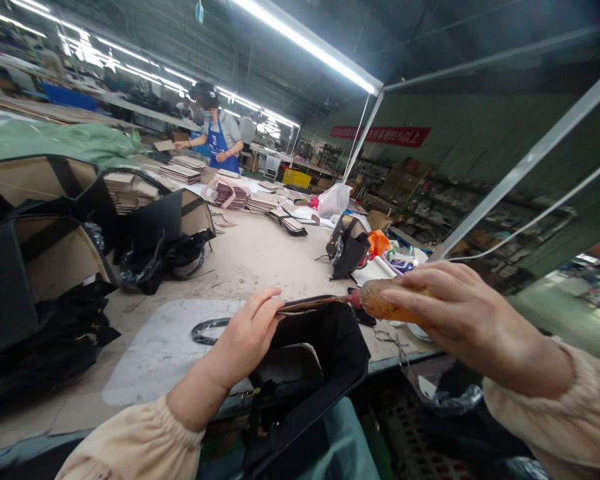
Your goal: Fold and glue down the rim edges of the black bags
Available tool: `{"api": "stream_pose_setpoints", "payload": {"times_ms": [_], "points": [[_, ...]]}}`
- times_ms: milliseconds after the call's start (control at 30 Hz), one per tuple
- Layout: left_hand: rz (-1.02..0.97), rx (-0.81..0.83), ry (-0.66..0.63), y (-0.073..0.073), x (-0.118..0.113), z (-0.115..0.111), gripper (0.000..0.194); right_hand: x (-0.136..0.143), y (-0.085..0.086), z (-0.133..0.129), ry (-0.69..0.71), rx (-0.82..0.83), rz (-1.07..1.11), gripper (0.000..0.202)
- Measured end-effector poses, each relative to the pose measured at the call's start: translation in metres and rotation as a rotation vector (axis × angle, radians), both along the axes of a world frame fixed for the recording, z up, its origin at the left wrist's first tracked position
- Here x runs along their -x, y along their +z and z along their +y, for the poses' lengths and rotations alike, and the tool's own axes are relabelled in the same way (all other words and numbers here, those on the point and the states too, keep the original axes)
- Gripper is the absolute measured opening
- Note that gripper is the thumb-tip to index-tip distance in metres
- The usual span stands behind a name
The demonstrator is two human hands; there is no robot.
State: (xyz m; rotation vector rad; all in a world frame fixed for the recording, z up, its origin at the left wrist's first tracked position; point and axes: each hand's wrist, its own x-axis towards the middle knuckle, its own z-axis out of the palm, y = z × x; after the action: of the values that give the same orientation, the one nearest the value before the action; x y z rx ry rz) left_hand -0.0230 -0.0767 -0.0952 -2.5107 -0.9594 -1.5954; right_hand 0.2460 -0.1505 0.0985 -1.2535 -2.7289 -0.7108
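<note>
My right hand (455,313) is wrapped round an orange glue bottle (387,301) with a red nozzle. Its tip points left and meets the upper edge of a black bag (345,347), as far as I can see. With fingers and thumb closed, my left hand (250,333) pinches that same edge, where a tan inner layer shows. The bag leans open at the table's front edge, partly below it. A dark looped handle (207,331) in clear wrap lies just left of my left hand.
Several black bags with tan linings (55,247) stand on the left of the table (260,260). Another black bag (350,247) sits at the right. Scissors (393,339) lie by the front edge. A co-worker in a blue apron (223,143) stands beyond stacked panels (180,171).
</note>
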Motion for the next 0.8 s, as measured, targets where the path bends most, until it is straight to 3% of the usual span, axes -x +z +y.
{"api": "stream_pose_setpoints", "payload": {"times_ms": [133,300,400,467,533,633,700,800], "points": [[-0.016,0.006,-0.001,-0.001,0.000,0.001,0.025,0.003,-0.005,-0.002,0.052,-0.046,0.076,0.039],[-0.028,0.013,0.019,-0.001,0.000,0.001,0.027,0.008,-0.009,-0.008,0.066,-0.156,0.330,0.043],[-0.047,0.027,0.022,-0.001,-0.001,0.001,0.029,0.013,-0.011,-0.009,-0.044,-0.247,0.629,0.045],[-0.092,0.052,0.030,-0.001,-0.001,0.001,0.033,0.020,-0.009,-0.007,-0.146,-0.175,0.926,0.057],[-0.172,0.093,0.049,0.000,-0.001,0.002,0.041,0.027,-0.001,-0.003,-0.183,0.019,1.216,0.062],[-0.284,0.171,0.064,-0.001,-0.001,0.005,0.055,0.037,0.025,0.006,-0.076,0.276,1.471,0.041],[-0.324,0.243,0.047,-0.002,-0.002,0.006,0.061,0.036,0.049,0.014,-0.033,0.259,1.584,0.037],[-0.334,0.356,0.026,-0.004,-0.002,0.007,0.062,0.017,0.072,0.031,0.012,0.085,1.764,0.047]]}}
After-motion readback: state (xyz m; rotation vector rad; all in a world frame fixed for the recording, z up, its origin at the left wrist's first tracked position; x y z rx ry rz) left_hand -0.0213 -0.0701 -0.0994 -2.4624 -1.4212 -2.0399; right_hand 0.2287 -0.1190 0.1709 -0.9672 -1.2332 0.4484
